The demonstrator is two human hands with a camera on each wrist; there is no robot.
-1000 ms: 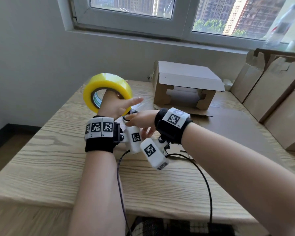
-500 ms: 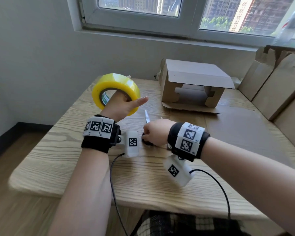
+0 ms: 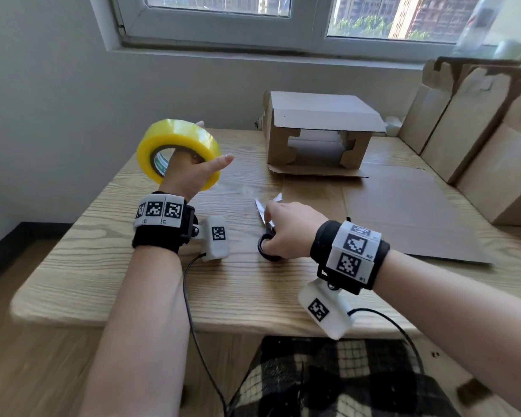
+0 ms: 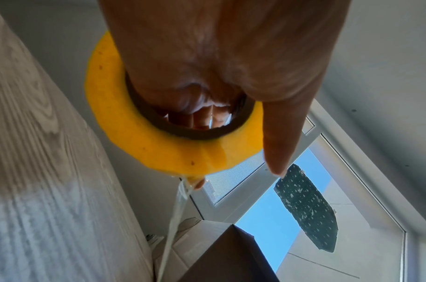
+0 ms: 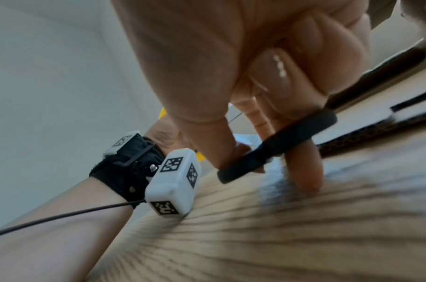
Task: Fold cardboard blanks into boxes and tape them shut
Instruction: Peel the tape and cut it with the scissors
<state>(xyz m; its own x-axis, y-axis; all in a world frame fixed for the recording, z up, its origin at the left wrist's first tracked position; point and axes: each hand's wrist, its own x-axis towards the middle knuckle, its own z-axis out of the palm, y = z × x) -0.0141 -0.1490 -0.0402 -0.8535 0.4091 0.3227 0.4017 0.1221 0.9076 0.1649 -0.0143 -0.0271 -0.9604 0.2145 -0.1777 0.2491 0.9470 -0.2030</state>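
My left hand [image 3: 190,176] holds a yellow tape roll [image 3: 175,139] up above the table's left side, fingers through its core and thumb stretched out. In the left wrist view a thin strip of tape [image 4: 175,209] trails from the roll [image 4: 158,145]. My right hand [image 3: 289,230] is down on the wooden table [image 3: 103,266], fingers curled in the black handles of the scissors [image 3: 265,224]; the blades point away from me. The handles [image 5: 279,141] lie against the tabletop. A half-folded cardboard box [image 3: 319,133] stands open-sided at the back.
A flat cardboard blank [image 3: 403,212] lies on the table to the right of my right hand. Several folded brown boxes [image 3: 478,139] lean along the right side. A window [image 3: 283,16] runs behind the table. Cables hang from both wrists.
My right hand moved away from the left hand and down to the table with the scissors. The left hand kept the tape roll raised.
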